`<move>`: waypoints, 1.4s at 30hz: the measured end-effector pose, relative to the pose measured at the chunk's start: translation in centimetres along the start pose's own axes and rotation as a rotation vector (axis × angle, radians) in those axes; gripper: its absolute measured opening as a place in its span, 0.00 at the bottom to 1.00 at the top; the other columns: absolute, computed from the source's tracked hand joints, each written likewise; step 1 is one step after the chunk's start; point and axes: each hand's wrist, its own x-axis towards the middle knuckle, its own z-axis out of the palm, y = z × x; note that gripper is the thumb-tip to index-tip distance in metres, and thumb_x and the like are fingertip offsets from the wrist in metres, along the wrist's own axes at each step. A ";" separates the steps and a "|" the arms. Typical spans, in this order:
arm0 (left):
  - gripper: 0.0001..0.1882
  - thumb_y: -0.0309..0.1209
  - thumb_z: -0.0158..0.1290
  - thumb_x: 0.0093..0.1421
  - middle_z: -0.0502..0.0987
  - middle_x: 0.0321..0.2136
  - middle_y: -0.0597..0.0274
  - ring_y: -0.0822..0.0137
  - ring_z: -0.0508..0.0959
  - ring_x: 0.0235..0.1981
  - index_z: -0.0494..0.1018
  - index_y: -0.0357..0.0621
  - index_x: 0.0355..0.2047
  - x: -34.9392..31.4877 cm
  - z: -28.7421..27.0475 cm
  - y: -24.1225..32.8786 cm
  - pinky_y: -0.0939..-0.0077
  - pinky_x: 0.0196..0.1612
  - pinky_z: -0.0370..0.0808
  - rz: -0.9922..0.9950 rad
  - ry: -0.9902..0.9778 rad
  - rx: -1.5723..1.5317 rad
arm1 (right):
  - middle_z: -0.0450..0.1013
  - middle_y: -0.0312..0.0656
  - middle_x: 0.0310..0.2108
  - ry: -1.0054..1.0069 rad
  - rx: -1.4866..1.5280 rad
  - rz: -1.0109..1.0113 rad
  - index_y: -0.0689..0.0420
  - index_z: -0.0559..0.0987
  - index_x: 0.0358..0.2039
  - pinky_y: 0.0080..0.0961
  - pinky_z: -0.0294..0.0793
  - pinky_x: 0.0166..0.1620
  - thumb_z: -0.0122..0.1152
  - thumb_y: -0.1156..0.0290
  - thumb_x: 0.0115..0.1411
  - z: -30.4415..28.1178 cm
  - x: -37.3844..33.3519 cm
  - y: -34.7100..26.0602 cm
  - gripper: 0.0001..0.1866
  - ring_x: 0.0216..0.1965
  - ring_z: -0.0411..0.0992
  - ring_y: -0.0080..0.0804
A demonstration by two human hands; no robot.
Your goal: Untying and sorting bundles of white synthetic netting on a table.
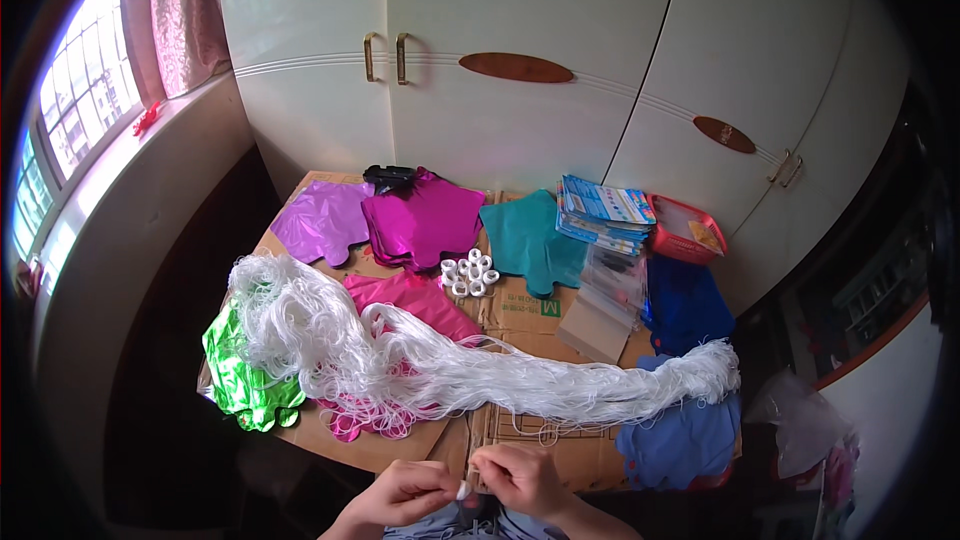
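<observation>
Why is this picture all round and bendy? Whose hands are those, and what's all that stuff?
There's no robot here, just a person's bare left hand and right hand. A camera worn on their head looks down; its very wide lens bends straight edges. The left hand pinches a small white thing; whether the right one holds anything is hard to tell. Across the cardboard lies a long bundle of white string. Around and under it are colourful flat pieces, some shiny. Farther back sit little white rolls, a stack of booklets and a red basket.
</observation>
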 end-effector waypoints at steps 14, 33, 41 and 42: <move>0.11 0.28 0.48 0.61 0.77 0.36 0.58 0.73 0.75 0.34 0.72 0.36 0.42 0.9 0.7 -2.2 0.83 0.39 0.69 -0.378 0.248 -0.951 | 0.66 0.35 0.35 0.080 -0.368 -0.508 0.49 0.76 0.39 0.23 0.68 0.29 0.66 0.80 0.41 0.2 0.5 1.4 0.22 0.28 0.68 0.28; 0.08 0.26 0.50 0.60 0.74 0.30 0.68 0.82 0.71 0.32 0.72 0.35 0.38 0.0 1.3 -2.2 0.86 0.35 0.68 -0.341 0.081 -0.313 | 0.74 0.41 0.37 -0.142 0.134 -0.196 0.58 0.79 0.35 0.18 0.74 0.35 0.60 0.81 0.51 -0.3 1.9 1.5 0.09 0.33 0.74 0.27; 0.06 0.27 0.50 0.61 0.75 0.30 0.67 0.81 0.72 0.33 0.71 0.36 0.36 -0.4 0.0 -3.3 0.87 0.38 0.69 -0.390 -0.142 -0.368 | 0.75 0.41 0.36 -0.257 0.082 -0.249 0.58 0.79 0.36 0.24 0.75 0.36 0.61 0.77 0.50 -1.3 1.5 1.7 0.11 0.33 0.75 0.34; 0.06 0.26 0.50 0.60 0.75 0.31 0.67 0.80 0.72 0.34 0.69 0.37 0.36 -0.4 -0.1 -3.6 0.86 0.38 0.69 -0.392 -0.168 -0.377 | 0.76 0.41 0.34 -0.278 0.122 -0.206 0.58 0.79 0.36 0.24 0.75 0.35 0.61 0.76 0.50 -1.4 1.4 1.8 0.10 0.32 0.75 0.34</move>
